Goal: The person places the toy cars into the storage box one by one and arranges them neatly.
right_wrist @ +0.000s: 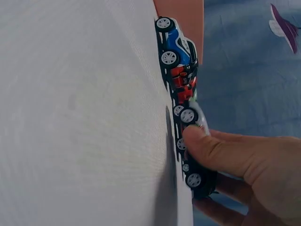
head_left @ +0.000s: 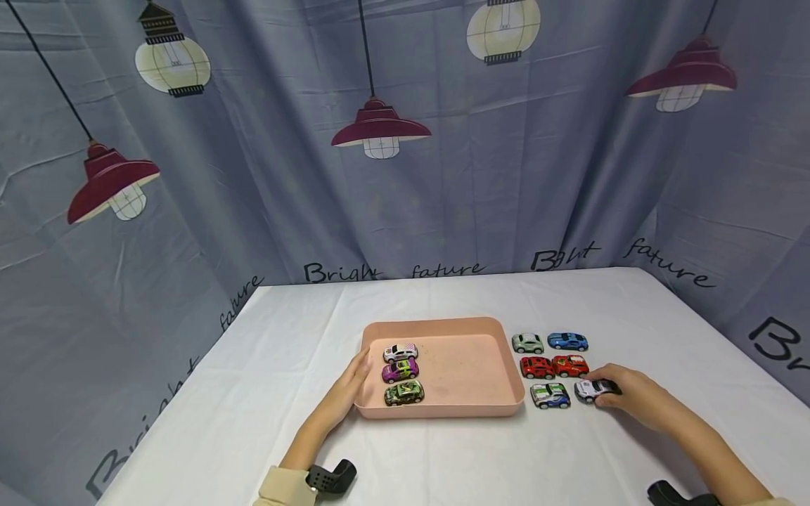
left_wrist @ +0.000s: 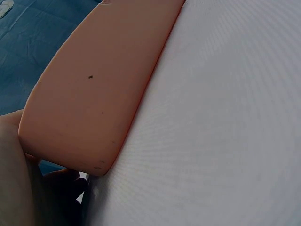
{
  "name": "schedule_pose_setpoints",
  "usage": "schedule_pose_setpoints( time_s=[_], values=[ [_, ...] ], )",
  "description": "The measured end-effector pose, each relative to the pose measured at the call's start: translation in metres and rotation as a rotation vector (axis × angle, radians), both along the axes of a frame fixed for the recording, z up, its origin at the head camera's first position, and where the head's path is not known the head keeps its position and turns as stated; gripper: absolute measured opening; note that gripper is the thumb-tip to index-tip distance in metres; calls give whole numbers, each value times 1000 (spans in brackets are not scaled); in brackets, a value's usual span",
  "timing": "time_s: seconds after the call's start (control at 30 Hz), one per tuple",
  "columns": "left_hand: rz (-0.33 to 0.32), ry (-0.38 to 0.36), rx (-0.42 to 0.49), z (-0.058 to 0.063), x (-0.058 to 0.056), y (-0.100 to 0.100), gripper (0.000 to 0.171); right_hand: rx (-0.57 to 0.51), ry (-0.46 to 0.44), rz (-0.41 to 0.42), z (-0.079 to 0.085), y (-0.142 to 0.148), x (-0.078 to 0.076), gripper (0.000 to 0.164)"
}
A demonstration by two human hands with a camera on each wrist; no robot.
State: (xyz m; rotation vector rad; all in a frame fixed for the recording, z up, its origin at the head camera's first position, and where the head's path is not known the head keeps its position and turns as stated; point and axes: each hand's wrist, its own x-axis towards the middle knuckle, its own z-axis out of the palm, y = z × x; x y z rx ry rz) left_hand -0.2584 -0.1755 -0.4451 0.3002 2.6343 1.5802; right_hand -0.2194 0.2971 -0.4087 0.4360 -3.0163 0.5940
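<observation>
My right hand pinches a white and black toy car between thumb and fingers, low over the white table. In the right wrist view the thumb lies on the side of that car, whose wheels show. At the left wall of a pink tray, my left hand holds the side, with the thumb at the rim in the left wrist view. Inside the tray, along its left side, stand a white toy car, a purple and green one and a green patterned one.
Right of the tray stand a pale green car, a blue car, two red cars and a white, blue and green car. A grey-blue curtain printed with lamps hangs behind the table.
</observation>
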Motion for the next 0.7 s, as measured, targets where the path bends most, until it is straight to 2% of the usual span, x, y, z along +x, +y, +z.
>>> schedule_pose_setpoints(
  time_s=[0.2,0.43,0.7],
  values=[
    [0,-5,11,0,2,0,52,-30,73,11,8,-6,2,40],
    [13,-17,10,2,2,0,53,-52,167,79,23,-27,5,37],
    [13,-19,16,1,2,1,52,-37,174,110,39,-60,6,34]
  ],
)
